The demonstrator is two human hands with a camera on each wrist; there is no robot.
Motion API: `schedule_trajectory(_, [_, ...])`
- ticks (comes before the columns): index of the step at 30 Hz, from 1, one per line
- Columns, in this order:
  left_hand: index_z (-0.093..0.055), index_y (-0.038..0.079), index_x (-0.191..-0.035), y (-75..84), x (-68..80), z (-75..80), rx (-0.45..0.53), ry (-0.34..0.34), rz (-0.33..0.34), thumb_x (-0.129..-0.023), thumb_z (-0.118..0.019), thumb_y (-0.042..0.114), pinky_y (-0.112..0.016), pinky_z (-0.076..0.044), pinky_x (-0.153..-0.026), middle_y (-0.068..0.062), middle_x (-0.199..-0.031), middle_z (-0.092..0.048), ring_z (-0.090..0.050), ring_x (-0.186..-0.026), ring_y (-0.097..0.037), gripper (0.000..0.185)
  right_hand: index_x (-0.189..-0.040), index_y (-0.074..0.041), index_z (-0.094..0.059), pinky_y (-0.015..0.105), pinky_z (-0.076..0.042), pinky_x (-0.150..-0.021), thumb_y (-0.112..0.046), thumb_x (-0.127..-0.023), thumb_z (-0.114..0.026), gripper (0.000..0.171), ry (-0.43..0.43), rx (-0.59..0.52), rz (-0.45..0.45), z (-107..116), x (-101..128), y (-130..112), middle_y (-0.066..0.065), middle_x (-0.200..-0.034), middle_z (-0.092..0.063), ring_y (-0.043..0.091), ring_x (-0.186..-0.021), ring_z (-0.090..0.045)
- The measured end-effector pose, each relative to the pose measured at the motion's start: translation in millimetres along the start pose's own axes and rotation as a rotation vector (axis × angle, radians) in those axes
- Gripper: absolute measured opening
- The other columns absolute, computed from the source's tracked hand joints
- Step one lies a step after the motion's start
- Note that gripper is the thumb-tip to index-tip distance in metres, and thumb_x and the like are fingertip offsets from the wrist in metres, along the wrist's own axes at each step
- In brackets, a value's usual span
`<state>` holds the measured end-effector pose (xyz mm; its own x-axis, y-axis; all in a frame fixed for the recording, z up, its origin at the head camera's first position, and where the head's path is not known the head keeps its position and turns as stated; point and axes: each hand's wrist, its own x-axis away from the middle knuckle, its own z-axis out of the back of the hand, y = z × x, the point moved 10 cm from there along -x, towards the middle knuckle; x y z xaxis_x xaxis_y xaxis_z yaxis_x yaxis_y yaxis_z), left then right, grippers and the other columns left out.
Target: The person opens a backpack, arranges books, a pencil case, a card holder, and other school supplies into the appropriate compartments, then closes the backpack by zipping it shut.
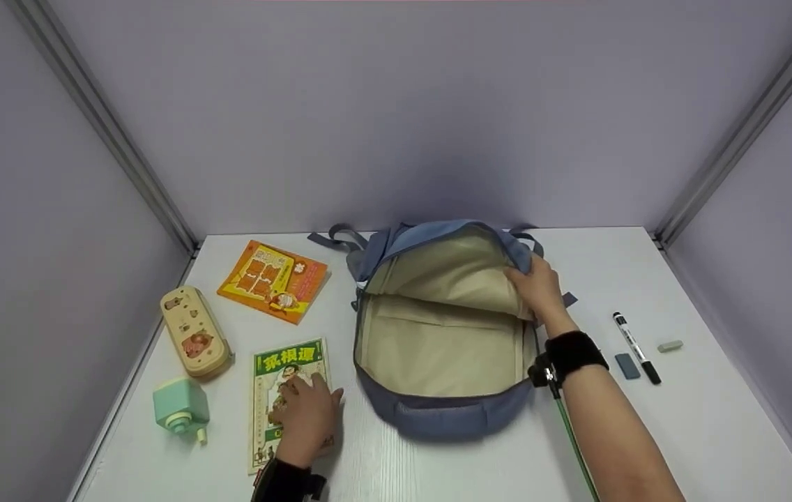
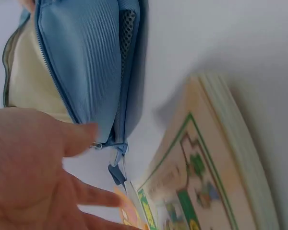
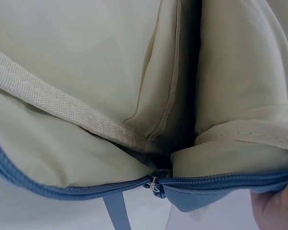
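Observation:
A blue backpack (image 1: pixel 441 418) lies unzipped on the table, its beige lining showing. My right hand (image 1: pixel 541 289) grips the edge of its raised flap on the right side; in the right wrist view the thumb (image 3: pixel 278 206) shows at the zipped rim. My left hand (image 1: pixel 309 415) is over a green-and-cream book (image 1: pixel 288 355), its fingers spread and partly covering the cover. The left wrist view shows the book (image 2: pixel 201 177) beside the hand (image 2: pixel 33 163), with no grip on it; whether the fingertips touch the cover cannot be told.
An orange book (image 1: pixel 274 279) lies behind on the left. Near the left edge are a yellow pencil case (image 1: pixel 195 331) and a mint-green pencil sharpener (image 1: pixel 181 404). A marker (image 1: pixel 636 347), a dark blue block (image 1: pixel 627 366) and a small pale green piece (image 1: pixel 670 346) lie on the right.

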<state>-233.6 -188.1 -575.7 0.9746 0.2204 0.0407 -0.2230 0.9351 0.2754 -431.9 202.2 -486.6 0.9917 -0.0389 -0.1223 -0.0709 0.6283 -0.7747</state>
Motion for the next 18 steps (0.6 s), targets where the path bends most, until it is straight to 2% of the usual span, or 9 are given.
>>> schedule_trajectory(3, [-0.055,-0.013,-0.122,-5.8,3.5,-4.1,-0.031,-0.048,0.018,-0.096,-0.064,0.030,-0.078,-0.040,-0.072,-0.047,-0.126,-0.039,-0.039,-0.116,-0.065,0.051,-0.122,0.006,-0.057,0.052,-0.042,-0.093,-0.021,-0.094,-0.064,0.040,-0.012,-0.012,0.004,-2.0,0.5,0.9,0.027,-0.119,-0.060,0.040,-0.109,-0.056])
schedule_trajectory(5, [-0.053,-0.012,-0.128,-5.5,2.3,-6.0,-0.019,-0.052,0.001,-0.096,-0.063,0.027,-0.079,-0.039,-0.074,-0.046,-0.131,-0.036,-0.036,-0.119,-0.064,0.051,-0.122,0.006,-0.057,0.052,-0.042,-0.093,-0.021,-0.094,-0.065,0.039,-0.019,-0.020,0.005,-3.3,1.6,1.8,0.026,-0.119,-0.061,0.039,-0.108,-0.056])
schedule_trajectory(10, [-0.050,-0.009,-0.134,-6.5,-11.1,-3.9,0.058,0.002,-0.061,-0.097,-0.060,0.015,-0.077,-0.039,-0.078,-0.042,-0.136,-0.035,-0.035,-0.124,-0.060,0.044,-0.120,0.006,-0.057,0.052,-0.041,-0.093,-0.021,-0.094,-0.065,0.038,-0.025,-0.023,0.015,-6.6,4.3,4.2,0.026,-0.117,-0.061,0.040,-0.108,-0.056])
schedule_trajectory(14, [-0.052,-0.010,-0.129,-14.5,-22.3,6.8,0.131,0.081,-0.105,-0.090,-0.068,0.008,-0.067,-0.046,-0.075,-0.040,-0.121,-0.046,-0.047,-0.112,-0.056,0.046,-0.116,0.004,-0.058,0.052,-0.042,-0.091,-0.021,-0.094,-0.065,0.034,-0.026,-0.019,0.025,-8.4,5.7,5.2,0.025,-0.112,-0.062,0.039,-0.104,-0.057])
schedule_trajectory(16, [-0.053,-0.010,-0.125,-24.7,-26.7,15.0,0.124,0.112,-0.085,-0.084,-0.074,0.010,-0.063,-0.048,-0.071,-0.038,-0.111,-0.050,-0.051,-0.102,-0.054,0.050,-0.115,0.004,-0.058,0.052,-0.042,-0.090,-0.020,-0.094,-0.064,0.033,-0.025,-0.014,0.029,-8.2,6.4,5.9,0.025,-0.111,-0.062,0.039,-0.102,-0.057])
schedule_trajectory(18, [-0.054,-0.010,-0.122,-40.1,-30.5,21.0,0.122,0.101,-0.028,-0.080,-0.078,0.015,-0.061,-0.047,-0.069,-0.036,-0.104,-0.051,-0.052,-0.095,-0.053,0.054,-0.119,0.004,-0.058,0.052,-0.042,-0.090,-0.021,-0.095,-0.063,0.035,-0.034,-0.018,0.032,-8.7,7.4,6.2,0.025,-0.113,-0.061,0.039,-0.104,-0.057])
